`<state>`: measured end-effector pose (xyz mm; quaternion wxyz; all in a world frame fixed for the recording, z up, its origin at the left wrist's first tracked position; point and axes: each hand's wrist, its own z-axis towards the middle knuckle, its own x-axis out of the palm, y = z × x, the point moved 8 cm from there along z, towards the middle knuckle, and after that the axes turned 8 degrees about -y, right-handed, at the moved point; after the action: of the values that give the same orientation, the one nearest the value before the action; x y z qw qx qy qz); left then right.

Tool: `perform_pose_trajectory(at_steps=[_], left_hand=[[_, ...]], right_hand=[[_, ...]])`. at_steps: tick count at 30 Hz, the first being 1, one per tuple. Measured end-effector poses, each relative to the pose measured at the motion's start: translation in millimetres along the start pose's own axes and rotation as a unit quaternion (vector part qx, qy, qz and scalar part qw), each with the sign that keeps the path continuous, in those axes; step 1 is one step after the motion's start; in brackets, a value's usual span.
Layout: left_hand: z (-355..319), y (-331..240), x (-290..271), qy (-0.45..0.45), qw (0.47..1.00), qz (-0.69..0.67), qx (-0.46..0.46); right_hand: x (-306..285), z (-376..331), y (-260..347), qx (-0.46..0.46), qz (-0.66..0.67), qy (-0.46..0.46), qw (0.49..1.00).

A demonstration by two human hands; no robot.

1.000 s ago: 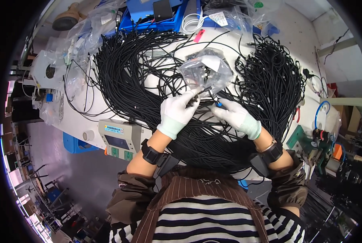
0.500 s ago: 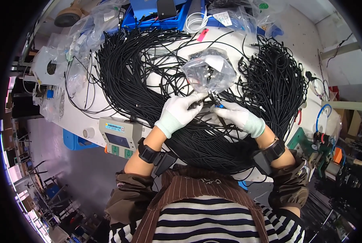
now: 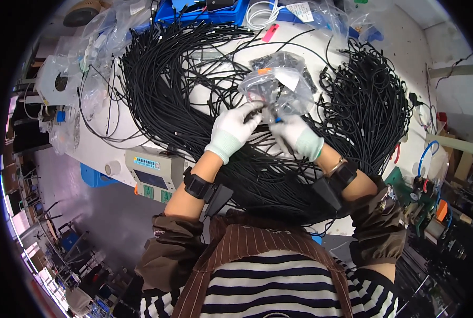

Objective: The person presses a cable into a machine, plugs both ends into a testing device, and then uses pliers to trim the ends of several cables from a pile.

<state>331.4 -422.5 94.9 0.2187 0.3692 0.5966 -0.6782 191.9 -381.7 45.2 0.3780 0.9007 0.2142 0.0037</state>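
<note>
Both my hands wear white gloves and meet over a big heap of black cables (image 3: 194,90) on a white table (image 3: 109,148). My left hand (image 3: 232,130) pinches the end of a black cable near the edge of a clear plastic bag (image 3: 279,87) that holds small dark parts. My right hand (image 3: 296,135) grips a small piece with a blue tip right beside the left fingers, just under the bag. Another thick bundle of black cables (image 3: 371,106) lies to the right.
A blue tray (image 3: 215,13) and several clear bags lie along the table's far edge. A small grey control box (image 3: 152,172) hangs at the near table edge on the left. Tools and fittings crowd a stand (image 3: 427,196) at the right.
Both hands have shifted a little up toward the plastic bag and stayed close together. The view has tilted slightly; the cables lie as before.
</note>
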Motion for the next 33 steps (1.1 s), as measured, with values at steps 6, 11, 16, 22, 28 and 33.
perform_pose_trajectory(at_steps=[6, 11, 16, 22, 28, 33], left_hand=[[-60.8, 1.0, -31.0, 0.076, 0.925, -0.318, -0.194], [-135.8, 1.7, -38.2, 0.048, 0.872, -0.469, -0.134], [-175.0, 8.4, -35.6, 0.056, 0.847, -0.515, -0.12], [-189.2, 7.8, -44.1, -0.029, 0.859, -0.506, -0.075], [-180.0, 18.3, -55.7, -0.126, 0.895, -0.416, -0.102], [-154.1, 30.1, -59.6, -0.169, 0.847, -0.498, -0.079]], right_hand=[[-24.9, -25.6, 11.7, -0.174, 0.109, -0.066, 0.977], [9.5, -42.2, 37.5, -0.404, -0.153, -0.143, 0.89], [63.0, -30.1, 53.4, -0.411, -0.247, -0.134, 0.867], [89.3, -1.5, 47.1, -0.44, -0.346, -0.15, 0.815], [85.0, 3.4, 39.7, -0.427, -0.395, -0.137, 0.801], [91.2, -9.7, 41.8, -0.461, -0.362, -0.111, 0.803]])
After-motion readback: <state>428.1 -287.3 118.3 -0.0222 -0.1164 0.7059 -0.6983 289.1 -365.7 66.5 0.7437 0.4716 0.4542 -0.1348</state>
